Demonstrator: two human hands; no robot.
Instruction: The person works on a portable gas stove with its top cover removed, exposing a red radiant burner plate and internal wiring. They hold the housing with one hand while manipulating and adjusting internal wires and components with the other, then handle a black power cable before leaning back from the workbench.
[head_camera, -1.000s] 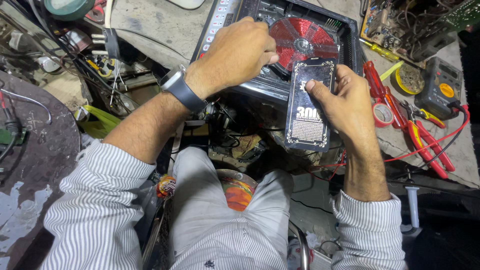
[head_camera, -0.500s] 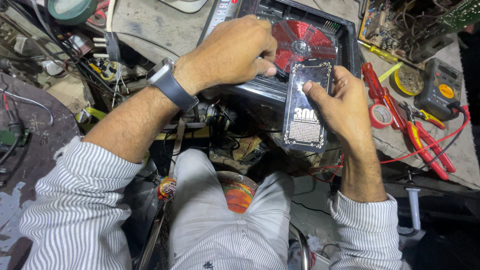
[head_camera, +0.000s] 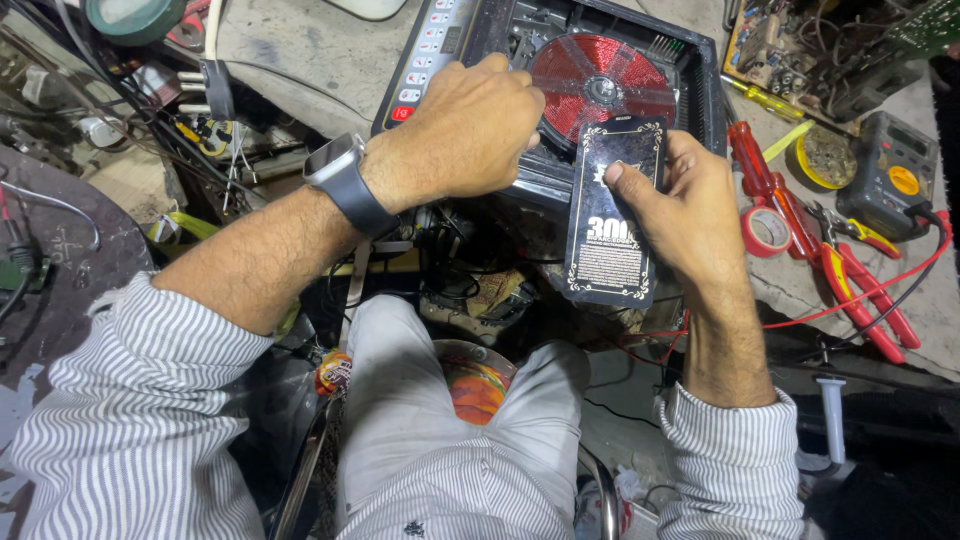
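Note:
An opened black induction cooker (head_camera: 690, 70) with a red round coil (head_camera: 590, 85) lies on the bench ahead of me. My left hand (head_camera: 465, 135), with a dark watch on its wrist, rests fingers curled on the cooker's near edge beside the coil; what it grips is hidden. My right hand (head_camera: 690, 215) holds a flat black packet with gold trim (head_camera: 610, 235) upright against the cooker's front, thumb pressed on its face.
Red-handled pliers and cutters (head_camera: 850, 280), a red screwdriver (head_camera: 755, 165), a roll of red tape (head_camera: 767, 230), a multimeter (head_camera: 893, 175) with a red lead, and a bare circuit board (head_camera: 810, 45) lie at right. Tangled wires and parts crowd the left.
My left hand has shifted slightly left along the cooker's edge, uncovering more of the red coil. The right hand keeps the black packet in nearly the same place.

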